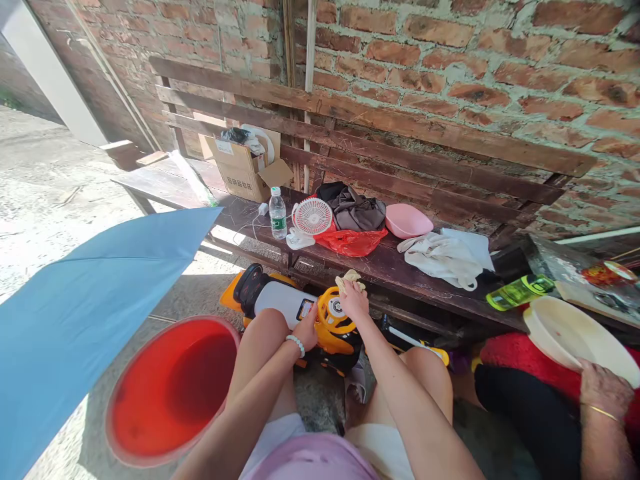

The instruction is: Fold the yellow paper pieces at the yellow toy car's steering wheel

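Observation:
A yellow, white and black object [283, 300] lies between my knees and the bench; its exact kind is unclear. At its right end is a yellow ring [327, 327], shaped like a small steering wheel, with a grey round centre. My left hand [307, 331], wearing a pale bead bracelet, closes on the ring's left edge. In my right hand [355, 301] is a crumpled pale-yellow cloth [349, 280], held at the ring's upper right. My fingers partly hide the ring, and its underside is hidden.
A red tub [120, 407] stands left below a blue umbrella [100, 300]. The wooden bench [370, 267] holds a carton [243, 175], bottle [277, 217], fan [313, 217], pink bowl [407, 221] and bags. On the right, another person's hand [603, 390] holds a cream basin [550, 320].

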Action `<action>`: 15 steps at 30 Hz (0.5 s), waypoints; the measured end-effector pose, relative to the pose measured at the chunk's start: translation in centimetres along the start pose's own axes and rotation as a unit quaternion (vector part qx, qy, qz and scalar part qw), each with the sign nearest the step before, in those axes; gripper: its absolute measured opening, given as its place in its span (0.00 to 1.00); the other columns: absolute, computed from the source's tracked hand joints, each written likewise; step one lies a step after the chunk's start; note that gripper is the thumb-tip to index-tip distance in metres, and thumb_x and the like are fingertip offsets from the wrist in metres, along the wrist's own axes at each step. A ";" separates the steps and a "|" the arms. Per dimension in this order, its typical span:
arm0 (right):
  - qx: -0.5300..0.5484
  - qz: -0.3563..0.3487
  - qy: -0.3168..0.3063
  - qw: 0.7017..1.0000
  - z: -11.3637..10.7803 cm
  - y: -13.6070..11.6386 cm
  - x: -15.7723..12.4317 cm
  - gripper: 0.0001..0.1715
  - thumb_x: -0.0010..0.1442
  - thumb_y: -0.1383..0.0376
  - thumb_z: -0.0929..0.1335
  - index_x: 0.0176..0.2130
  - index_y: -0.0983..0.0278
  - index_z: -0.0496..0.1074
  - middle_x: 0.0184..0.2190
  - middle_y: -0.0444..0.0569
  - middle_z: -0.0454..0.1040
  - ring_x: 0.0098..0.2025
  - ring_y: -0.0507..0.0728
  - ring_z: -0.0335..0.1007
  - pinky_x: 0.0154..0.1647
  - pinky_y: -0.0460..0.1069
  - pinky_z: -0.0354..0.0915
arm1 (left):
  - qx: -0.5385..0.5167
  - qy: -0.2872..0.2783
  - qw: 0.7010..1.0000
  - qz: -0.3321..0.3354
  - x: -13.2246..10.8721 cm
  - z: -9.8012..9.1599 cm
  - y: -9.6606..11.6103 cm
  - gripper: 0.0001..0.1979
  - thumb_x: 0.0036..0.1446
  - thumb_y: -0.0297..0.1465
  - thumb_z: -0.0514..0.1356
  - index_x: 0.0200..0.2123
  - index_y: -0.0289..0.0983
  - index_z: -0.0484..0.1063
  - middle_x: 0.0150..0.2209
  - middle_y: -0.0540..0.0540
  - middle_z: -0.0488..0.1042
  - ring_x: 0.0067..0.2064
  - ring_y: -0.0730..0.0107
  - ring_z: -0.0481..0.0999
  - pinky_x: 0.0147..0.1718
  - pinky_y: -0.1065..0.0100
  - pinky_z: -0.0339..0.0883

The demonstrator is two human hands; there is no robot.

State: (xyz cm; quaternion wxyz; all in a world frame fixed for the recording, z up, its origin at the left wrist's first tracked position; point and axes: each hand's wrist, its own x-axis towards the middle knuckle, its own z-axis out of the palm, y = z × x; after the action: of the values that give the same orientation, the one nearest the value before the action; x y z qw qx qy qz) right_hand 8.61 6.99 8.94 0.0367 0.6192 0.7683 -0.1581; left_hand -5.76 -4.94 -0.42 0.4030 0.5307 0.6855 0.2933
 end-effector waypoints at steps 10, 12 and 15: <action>-0.043 -0.151 -0.055 0.986 4.3 -3.7 -5.6 0.30 0.73 0.68 0.54 0.64 0.56 0.72 0.62 0.55 0.70 0.61 0.66 0.62 0.57 0.57 0.65 | 0.009 0.013 0.996 -0.086 0.2 -0.6 2.0 0.48 0.58 0.21 0.57 0.78 0.32 0.40 0.68 0.36 0.69 0.70 0.55 0.67 0.71 0.56 0.60; -0.047 -0.153 -0.068 0.985 4.8 -2.6 -7.5 0.30 0.73 0.68 0.55 0.66 0.55 0.70 0.63 0.55 0.69 0.60 0.66 0.62 0.56 0.56 0.66 | 0.021 0.018 0.996 -0.090 0.1 -0.6 2.3 0.47 0.59 0.21 0.56 0.78 0.32 0.39 0.69 0.36 0.69 0.70 0.54 0.68 0.69 0.57 0.62; -0.056 -0.157 -0.081 0.983 5.0 -0.3 -9.7 0.29 0.73 0.67 0.56 0.64 0.52 0.71 0.65 0.53 0.67 0.61 0.65 0.62 0.55 0.56 0.67 | 0.036 0.018 0.994 -0.097 -0.1 -0.1 2.8 0.46 0.59 0.23 0.56 0.78 0.33 0.39 0.70 0.37 0.67 0.68 0.52 0.70 0.66 0.56 0.66</action>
State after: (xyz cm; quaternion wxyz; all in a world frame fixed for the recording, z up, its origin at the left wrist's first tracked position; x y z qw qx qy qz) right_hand 9.89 -3.65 6.75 0.1083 0.4727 0.8582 -0.1684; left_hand -4.50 -4.31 1.96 0.3984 0.4705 0.7507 0.2375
